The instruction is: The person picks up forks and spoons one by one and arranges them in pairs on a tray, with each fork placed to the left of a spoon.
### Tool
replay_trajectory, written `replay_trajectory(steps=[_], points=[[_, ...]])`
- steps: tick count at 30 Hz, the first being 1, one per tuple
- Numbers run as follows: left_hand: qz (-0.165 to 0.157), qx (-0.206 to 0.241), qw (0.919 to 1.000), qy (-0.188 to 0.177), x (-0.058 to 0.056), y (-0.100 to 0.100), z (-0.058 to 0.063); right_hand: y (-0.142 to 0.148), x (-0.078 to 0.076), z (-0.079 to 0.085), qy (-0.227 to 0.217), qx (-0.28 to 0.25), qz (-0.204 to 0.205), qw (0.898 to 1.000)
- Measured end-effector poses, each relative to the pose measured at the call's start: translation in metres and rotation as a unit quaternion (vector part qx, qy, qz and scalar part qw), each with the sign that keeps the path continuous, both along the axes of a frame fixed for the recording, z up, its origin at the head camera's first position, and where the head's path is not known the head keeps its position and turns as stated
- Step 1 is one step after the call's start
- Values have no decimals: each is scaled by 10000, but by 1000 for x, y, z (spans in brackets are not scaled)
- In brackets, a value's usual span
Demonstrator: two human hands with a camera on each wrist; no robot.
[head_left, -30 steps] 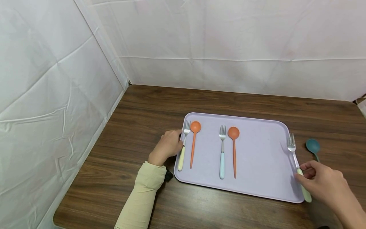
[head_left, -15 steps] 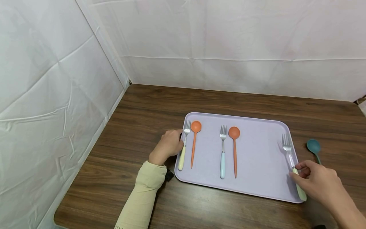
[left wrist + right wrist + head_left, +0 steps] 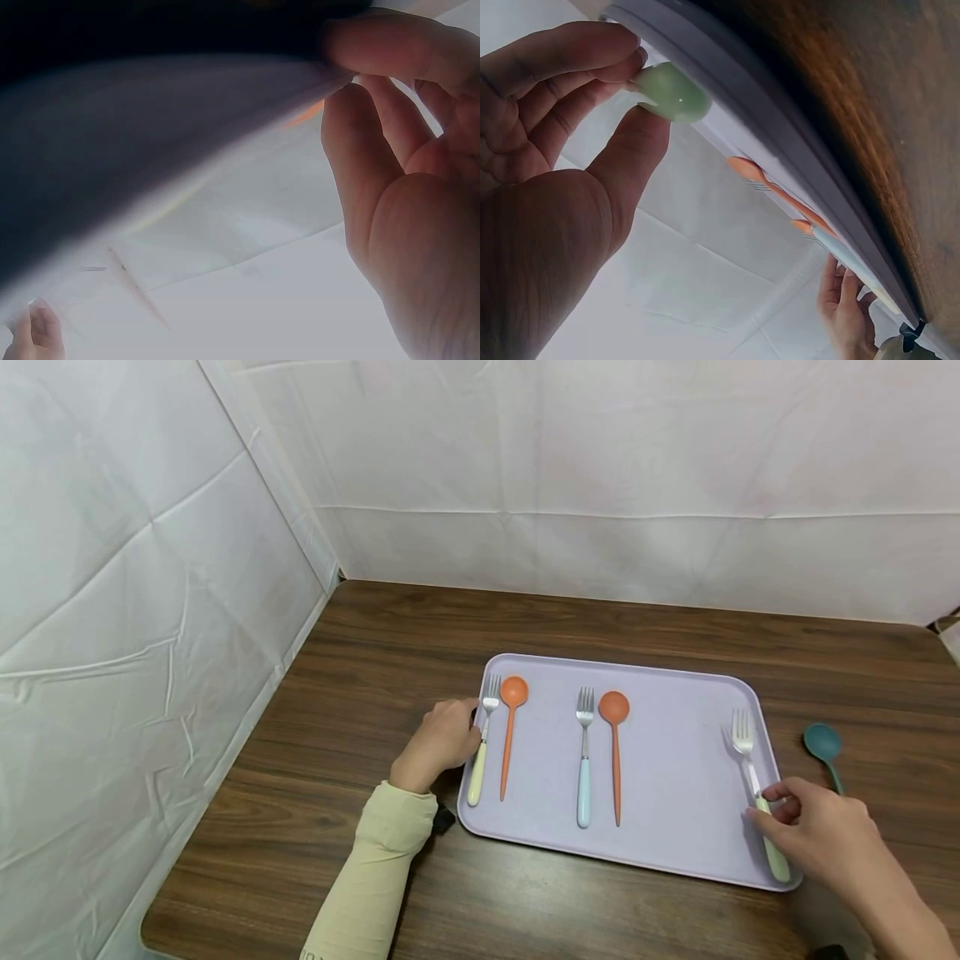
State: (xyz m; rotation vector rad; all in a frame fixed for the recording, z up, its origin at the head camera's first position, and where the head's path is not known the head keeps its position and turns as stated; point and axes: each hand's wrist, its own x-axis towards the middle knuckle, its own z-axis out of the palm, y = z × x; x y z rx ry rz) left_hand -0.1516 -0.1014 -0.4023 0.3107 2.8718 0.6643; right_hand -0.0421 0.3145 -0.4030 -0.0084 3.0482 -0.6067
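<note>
A pale purple tray (image 3: 686, 768) lies on the table. My left hand (image 3: 438, 740) holds the tray's left edge; in the left wrist view the thumb (image 3: 356, 127) and index finger meet at the rim. With my right hand (image 3: 825, 831) I pinch the light-green handle of a fork (image 3: 776, 860) over the tray's right side, its tines pointing away. A yellow-handled fork (image 3: 477, 772) and an orange spoon (image 3: 513, 692) lie side by side at the tray's left. Near the middle are a light-blue-handled fork (image 3: 583, 789) and another orange spoon (image 3: 613, 707).
A dark teal spoon (image 3: 822, 742) rests on the brown wooden table (image 3: 360, 668) right of the tray, its handle partly hidden by my right hand. White sheeting (image 3: 600, 485) hangs behind the table and along its left side.
My right hand has moved left with the green-handled fork, bringing it from over the tray's right rim to just inside it. The left hand and the other cutlery stay where they were.
</note>
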Motion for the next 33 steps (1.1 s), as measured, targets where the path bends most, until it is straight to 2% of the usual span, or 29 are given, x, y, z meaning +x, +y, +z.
replay_trajectory(steps=[12, 20, 33], points=[[-17, 30, 10000, 32, 0, 0, 0, -10, -3, -3, 69, -91, 182, 9998], [-39, 44, 10000, 74, 1, -1, 1, -12, -8, -7, 509, 8, 374, 9980], [-16, 54, 10000, -22, -1, -1, -1, -23, -10, -6, 149, 56, 278, 9995]])
